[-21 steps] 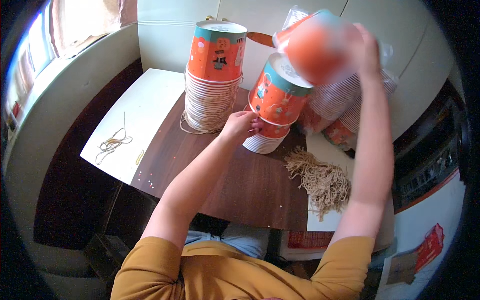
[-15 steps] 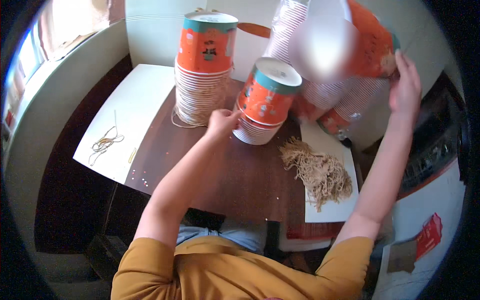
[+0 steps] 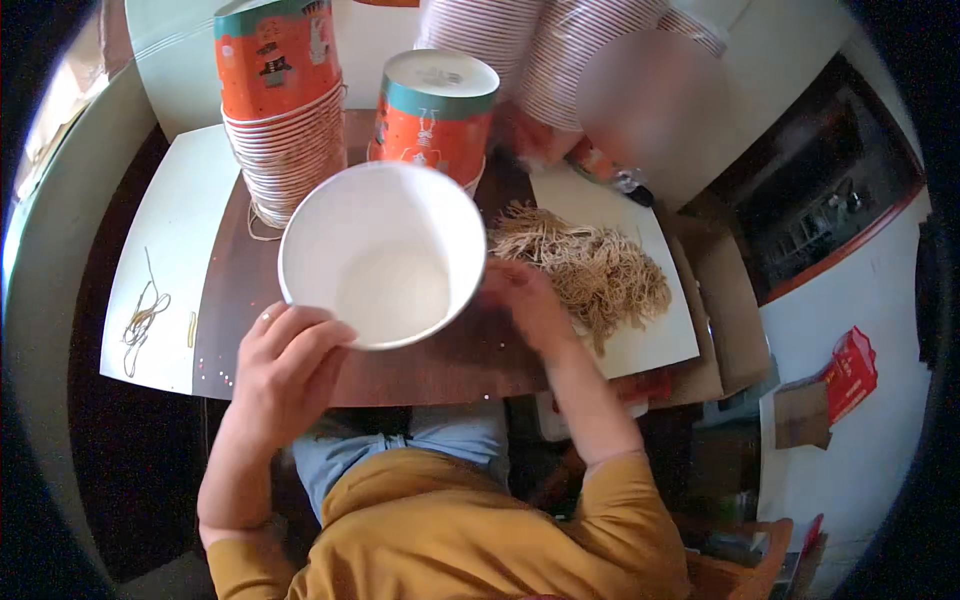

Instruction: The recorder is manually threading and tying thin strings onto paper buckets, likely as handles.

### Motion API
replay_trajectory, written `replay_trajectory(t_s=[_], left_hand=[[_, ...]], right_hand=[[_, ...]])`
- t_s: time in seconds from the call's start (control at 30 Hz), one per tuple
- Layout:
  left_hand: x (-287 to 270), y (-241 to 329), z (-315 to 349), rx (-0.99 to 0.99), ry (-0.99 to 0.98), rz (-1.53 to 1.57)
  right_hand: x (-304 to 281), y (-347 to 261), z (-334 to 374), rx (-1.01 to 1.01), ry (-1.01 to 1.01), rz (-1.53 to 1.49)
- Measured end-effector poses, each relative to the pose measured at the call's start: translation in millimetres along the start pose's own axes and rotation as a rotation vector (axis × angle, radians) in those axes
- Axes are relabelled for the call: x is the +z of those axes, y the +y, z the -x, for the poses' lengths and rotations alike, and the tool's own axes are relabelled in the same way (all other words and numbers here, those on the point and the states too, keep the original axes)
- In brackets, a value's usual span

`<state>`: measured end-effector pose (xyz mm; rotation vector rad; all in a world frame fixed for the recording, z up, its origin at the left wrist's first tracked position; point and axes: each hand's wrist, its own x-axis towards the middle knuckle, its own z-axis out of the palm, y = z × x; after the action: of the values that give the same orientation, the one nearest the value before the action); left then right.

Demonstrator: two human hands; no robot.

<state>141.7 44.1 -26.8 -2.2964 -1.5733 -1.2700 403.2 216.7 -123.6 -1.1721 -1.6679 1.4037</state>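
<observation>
A large paper bucket (image 3: 390, 250) is tilted with its open mouth toward me, showing a white, bare inside. My left hand (image 3: 290, 355) is closed on the lower left of its rim, thumb and fingers pinching the edge. At the bucket's right side is my right hand (image 3: 525, 300), its fingers blurred and partly behind the wall; whether it grips is unclear. Behind stands a short stack of upside-down orange and green buckets (image 3: 440, 110). To its left rises a taller stack (image 3: 280, 110), with twine around its rims. Tan twine strands (image 3: 590, 265) lie in a heap near my right hand.
More nested white-rimmed buckets (image 3: 570, 60) lean at the back in clear plastic. A white board on the left carries loose string (image 3: 145, 320). An open cardboard box (image 3: 730, 310) stands beyond the brown table's (image 3: 420, 385) right edge.
The bucket held at the upper right has come down to the middle before me. My left hand has left the short stack and taken its rim. The view has shifted.
</observation>
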Motion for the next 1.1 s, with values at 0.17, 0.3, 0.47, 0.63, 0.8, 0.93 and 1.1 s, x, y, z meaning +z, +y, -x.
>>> replay_trajectory(t_s=[0.17, 0.3, 0.47, 0.63, 0.8, 0.93, 1.1], left_hand=[[-4, -2, 26, -0.043, -0.119, -0.108], [-3, -1, 34, -0.059, -0.128, -0.119], [-6, 11, 31, -0.196, 0.007, -0.07], [-16, 5, 32, -0.261, 0.05, 0.081], [-21, -5, -3, -0.213, 0.045, 0.211], [0, -8, -47, -0.253, -0.009, 0.516], [27, -7, -78, -0.431, -0.264, 0.898]], right_hand=[[-89, -66, -17, -0.134, 0.285, 1.039], [-92, -65, -35, -0.246, 0.099, 1.204], [-87, -26, -64, -0.144, 0.232, 1.277], [-103, -41, -68, -0.129, 0.255, 0.84], [-116, -85, -65, -0.156, -0.014, 0.193], [-75, -138, -39, -0.048, -0.26, -0.082], [-20, -204, -19, -0.157, -0.47, -0.093]])
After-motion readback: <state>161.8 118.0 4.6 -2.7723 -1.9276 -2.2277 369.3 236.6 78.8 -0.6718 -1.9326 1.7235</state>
